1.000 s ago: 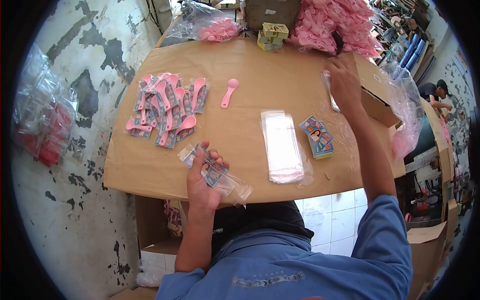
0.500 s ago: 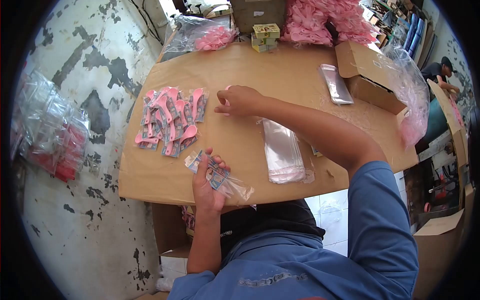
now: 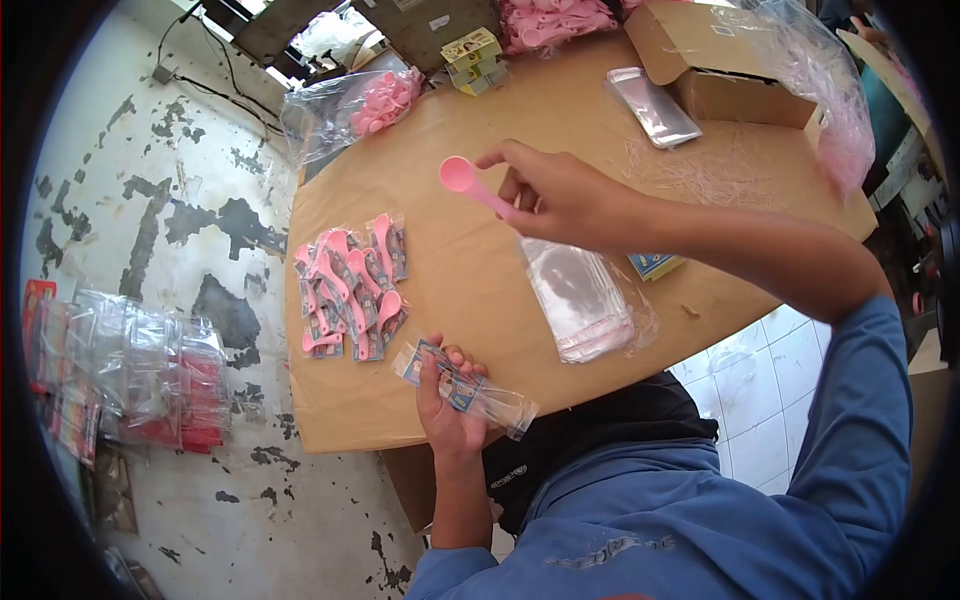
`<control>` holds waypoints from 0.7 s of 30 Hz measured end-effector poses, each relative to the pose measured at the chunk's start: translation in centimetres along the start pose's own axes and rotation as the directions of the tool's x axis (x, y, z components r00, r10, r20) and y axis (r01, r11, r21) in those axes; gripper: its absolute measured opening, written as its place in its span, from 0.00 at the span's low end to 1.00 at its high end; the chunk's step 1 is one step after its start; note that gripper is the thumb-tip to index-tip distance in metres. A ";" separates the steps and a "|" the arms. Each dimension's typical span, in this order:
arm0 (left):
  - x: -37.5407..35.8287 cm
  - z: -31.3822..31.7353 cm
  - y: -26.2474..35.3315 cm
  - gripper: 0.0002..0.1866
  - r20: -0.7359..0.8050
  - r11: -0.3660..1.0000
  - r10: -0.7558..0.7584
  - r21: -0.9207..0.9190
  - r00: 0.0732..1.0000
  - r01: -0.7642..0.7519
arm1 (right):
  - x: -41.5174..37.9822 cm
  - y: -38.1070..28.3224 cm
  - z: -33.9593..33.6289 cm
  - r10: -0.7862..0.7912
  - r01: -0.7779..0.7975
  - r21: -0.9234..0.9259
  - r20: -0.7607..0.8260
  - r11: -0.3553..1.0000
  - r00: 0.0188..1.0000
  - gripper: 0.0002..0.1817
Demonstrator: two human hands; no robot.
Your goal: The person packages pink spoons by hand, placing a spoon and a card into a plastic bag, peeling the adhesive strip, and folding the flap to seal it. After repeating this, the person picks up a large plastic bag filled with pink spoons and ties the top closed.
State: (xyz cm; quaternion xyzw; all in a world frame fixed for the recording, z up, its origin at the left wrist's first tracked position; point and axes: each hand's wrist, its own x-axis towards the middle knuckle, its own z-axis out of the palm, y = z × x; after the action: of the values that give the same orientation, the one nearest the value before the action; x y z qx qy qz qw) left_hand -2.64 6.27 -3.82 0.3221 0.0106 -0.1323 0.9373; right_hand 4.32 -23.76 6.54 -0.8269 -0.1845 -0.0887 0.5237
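Just above the centre of the frame, a pink spoon (image 3: 478, 188) hangs over the table (image 3: 455, 270), bowl pointing left. The right hand (image 3: 560, 198) seems to pinch the handle's end between thumb and curled fingers, one finger standing out apart; gripping there presumably leaves the bowl end free. Below it, the left hand (image 3: 455, 405) pinches a clear bag with a printed card (image 3: 462, 391) between thumb and bent fingers, perhaps to hold card and film together, the clear end trailing lower right. Left of centre, a heap of bagged spoons (image 3: 352, 285) lies apart, likely to leave working room. Right of centre, a stack of clear bags (image 3: 578, 298) and, partly behind the right forearm, a card stack (image 3: 655, 265) sit probably for easy reach.
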 end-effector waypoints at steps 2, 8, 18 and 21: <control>0.3 0.2 0.1 0.17 0.008 1.000 0.003 -0.028 1.000 -0.003 | -2.9 -1.5 -1.3 -0.066 0.067 0.044 -0.024 0.997 0.998 0.16; 1.7 2.3 -0.1 0.17 -0.116 0.975 0.137 -0.158 0.984 -0.154 | -12.0 -3.6 -0.9 0.193 -0.180 0.265 -0.023 0.947 0.981 0.12; 2.8 5.4 -2.1 0.19 -0.050 0.914 0.332 -0.231 0.942 -0.334 | -16.3 -4.4 6.7 0.470 -0.528 0.412 0.240 0.743 0.849 0.14; 2.2 5.6 -2.8 0.21 0.020 0.953 0.286 -0.112 0.958 -0.282 | -15.3 -3.4 6.7 0.362 -0.409 0.325 0.196 0.853 0.911 0.15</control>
State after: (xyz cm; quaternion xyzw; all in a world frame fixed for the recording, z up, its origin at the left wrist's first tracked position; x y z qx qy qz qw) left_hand -1.57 0.19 -1.26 0.2668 -0.0458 -0.0011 0.9627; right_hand -11.34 -19.64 1.30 -0.7414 -0.0611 0.1066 0.6597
